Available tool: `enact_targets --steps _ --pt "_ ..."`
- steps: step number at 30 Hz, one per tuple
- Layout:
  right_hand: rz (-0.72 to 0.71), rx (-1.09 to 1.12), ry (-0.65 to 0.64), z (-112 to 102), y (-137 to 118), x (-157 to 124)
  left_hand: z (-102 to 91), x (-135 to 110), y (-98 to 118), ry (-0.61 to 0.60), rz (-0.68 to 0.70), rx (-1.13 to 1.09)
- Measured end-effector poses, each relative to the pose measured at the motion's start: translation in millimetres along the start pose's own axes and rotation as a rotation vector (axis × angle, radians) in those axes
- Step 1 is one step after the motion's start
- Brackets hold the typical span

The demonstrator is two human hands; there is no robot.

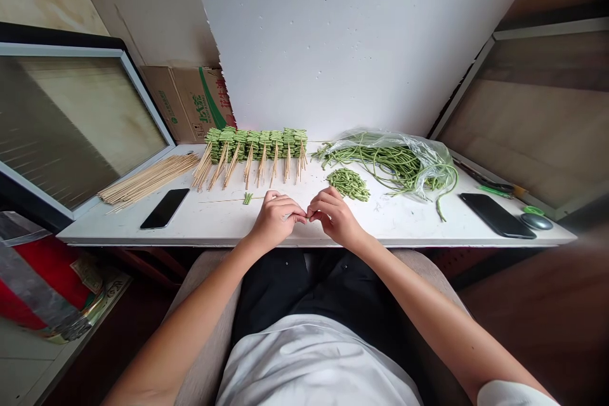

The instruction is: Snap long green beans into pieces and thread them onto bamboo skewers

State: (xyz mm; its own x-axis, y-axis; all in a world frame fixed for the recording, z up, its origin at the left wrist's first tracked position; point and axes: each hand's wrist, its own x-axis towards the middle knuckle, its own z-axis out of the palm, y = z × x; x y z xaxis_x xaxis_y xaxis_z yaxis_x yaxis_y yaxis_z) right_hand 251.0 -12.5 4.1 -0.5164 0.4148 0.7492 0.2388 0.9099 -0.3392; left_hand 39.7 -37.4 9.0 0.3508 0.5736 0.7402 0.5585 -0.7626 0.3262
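Note:
My left hand [276,219] and my right hand [333,216] meet at the white table's [214,222] front edge, fingertips pinched together at the middle. Something small sits between the fingertips; I cannot make it out. A thin skewer with a few green bean pieces on it [246,198] lies just left of my left hand. A small heap of cut bean pieces [349,183] lies just beyond my right hand. A row of finished bean skewers [257,149] lies farther back.
A bundle of bare bamboo skewers [147,181] lies at the left, with a black phone [164,208] beside it. Long green beans in a clear plastic bag [399,162] lie at the right, then another phone [497,214] and a mouse [536,221]. A white foam board [352,51] stands behind.

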Motion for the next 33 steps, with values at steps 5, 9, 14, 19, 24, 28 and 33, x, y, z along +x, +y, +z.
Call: enact_targets --steps 5,9,14,19,24,28,33 --pt "0.003 0.05 -0.062 -7 1 5 -9.0 2 -3 0.096 0.022 0.046" --pt "0.11 -0.062 -0.023 -22 21 3 -16.1 5 -10 0.178 -0.006 0.071" --pt "0.333 -0.267 -0.081 -22 53 -14 -13.1 5 -17 0.166 -0.014 0.074" --pt "0.352 -0.299 -0.162 -17 66 -23 -8.0 2 -17 0.134 -0.002 0.08" --pt "0.323 -0.275 -0.002 -43 73 -14 -5.4 0 -17 0.119 -0.034 0.065" --pt "0.313 -0.123 0.091 -51 53 -2 -2.7 0 -10 0.071 -0.032 0.043" --pt "0.275 0.164 -0.124 -27 4 6 -2.7 1 1 0.022 -0.015 0.055"
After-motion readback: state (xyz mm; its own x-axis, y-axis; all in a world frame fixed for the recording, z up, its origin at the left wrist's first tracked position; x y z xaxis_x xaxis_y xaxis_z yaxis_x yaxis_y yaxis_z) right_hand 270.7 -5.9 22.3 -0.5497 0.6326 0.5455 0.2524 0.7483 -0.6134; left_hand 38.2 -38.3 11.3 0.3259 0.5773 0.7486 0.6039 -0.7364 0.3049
